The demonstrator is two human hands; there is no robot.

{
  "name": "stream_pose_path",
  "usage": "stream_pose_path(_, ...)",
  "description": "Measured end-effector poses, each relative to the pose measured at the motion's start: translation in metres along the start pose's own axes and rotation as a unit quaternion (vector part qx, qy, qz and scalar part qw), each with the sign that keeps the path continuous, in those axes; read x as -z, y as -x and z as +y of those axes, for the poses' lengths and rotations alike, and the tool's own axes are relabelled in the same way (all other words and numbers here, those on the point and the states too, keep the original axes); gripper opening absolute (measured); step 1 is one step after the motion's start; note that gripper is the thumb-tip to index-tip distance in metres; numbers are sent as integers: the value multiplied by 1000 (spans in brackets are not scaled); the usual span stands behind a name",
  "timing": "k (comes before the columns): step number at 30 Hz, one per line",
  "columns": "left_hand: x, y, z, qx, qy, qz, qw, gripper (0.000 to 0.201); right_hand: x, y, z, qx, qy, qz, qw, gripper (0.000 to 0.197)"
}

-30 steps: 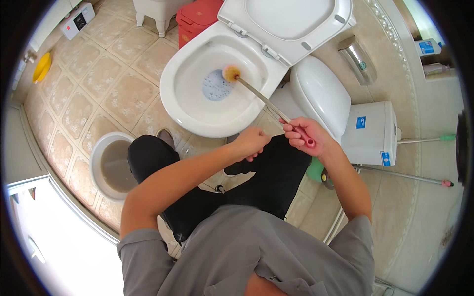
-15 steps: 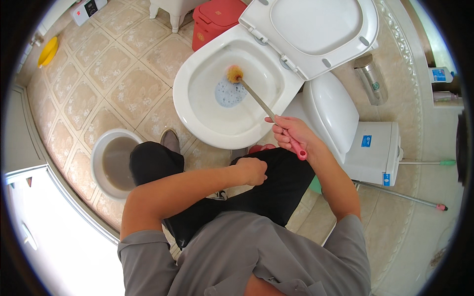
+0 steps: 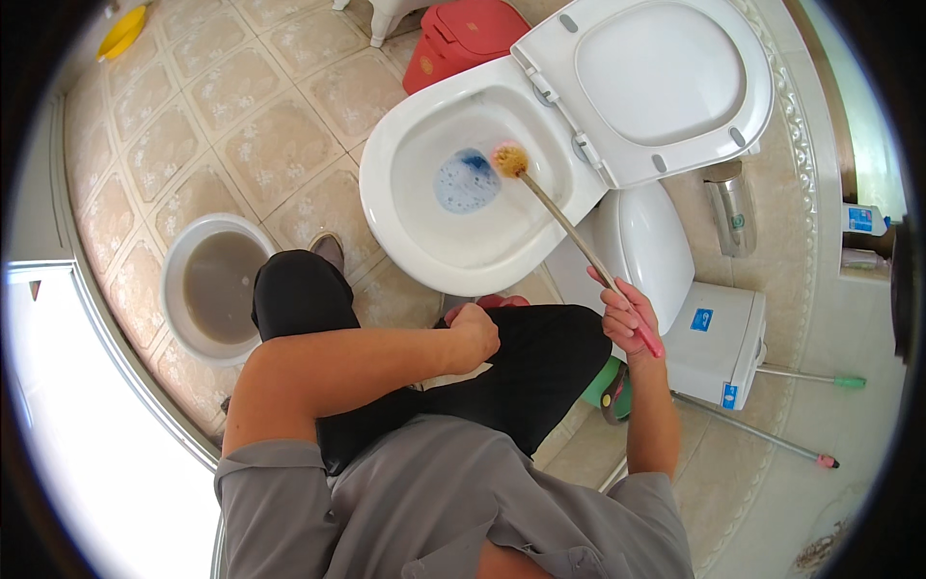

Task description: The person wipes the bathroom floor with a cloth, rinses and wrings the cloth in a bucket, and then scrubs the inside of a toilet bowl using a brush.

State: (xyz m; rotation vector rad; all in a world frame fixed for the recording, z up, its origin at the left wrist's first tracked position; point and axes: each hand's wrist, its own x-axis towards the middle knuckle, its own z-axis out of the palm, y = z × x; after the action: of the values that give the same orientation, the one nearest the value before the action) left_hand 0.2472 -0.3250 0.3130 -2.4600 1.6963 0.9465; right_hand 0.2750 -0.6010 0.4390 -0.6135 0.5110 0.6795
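My right hand (image 3: 629, 315) is closed round the pink handle end of a toilet brush (image 3: 569, 228) with a long metallic shaft. The brush's round yellowish-brown head (image 3: 510, 161) touches the inner wall of the white toilet bowl (image 3: 405, 227), on the side towards the hinge. Bluish foamy water (image 3: 465, 185) lies at the bottom, with a darker blue patch beside the brush head. Over my dark-trousered thigh, my left hand (image 3: 473, 340) is curled into a fist, with nothing seen in it. The toilet seat and lid (image 3: 661, 72) are raised.
A white basin of murky water (image 3: 172, 289) stands on the tiled floor at left. Beyond the toilet is a red lidded bin (image 3: 463, 43). The white tank (image 3: 709, 333), a metal canister (image 3: 730, 207) and two poles (image 3: 762, 425) are at right. A yellow basin (image 3: 121, 34) lies far left.
My right hand has moved right and lower, nearer the tank. The brush head has left the water's edge for the bowl wall, and a dark blue patch shows in the water.
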Motion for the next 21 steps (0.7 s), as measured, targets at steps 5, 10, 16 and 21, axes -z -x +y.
stream_pose_path(5,4,4,1,-5,4,19,1000,20,-16,-10,11,17,23,71,997,47)
stream_pose_path(10,0,-5,1,-15,2,8,1000,20,-30,-50,3,6,120,99,988,33)
stream_pose_path(16,-6,-4,-2,-9,3,15,1000,19,-88,-79,2,-30,366,172,914,16)
stream_pose_path(21,1,3,-2,-2,-1,14,1000,17,-108,-66,23,50,428,201,880,32)
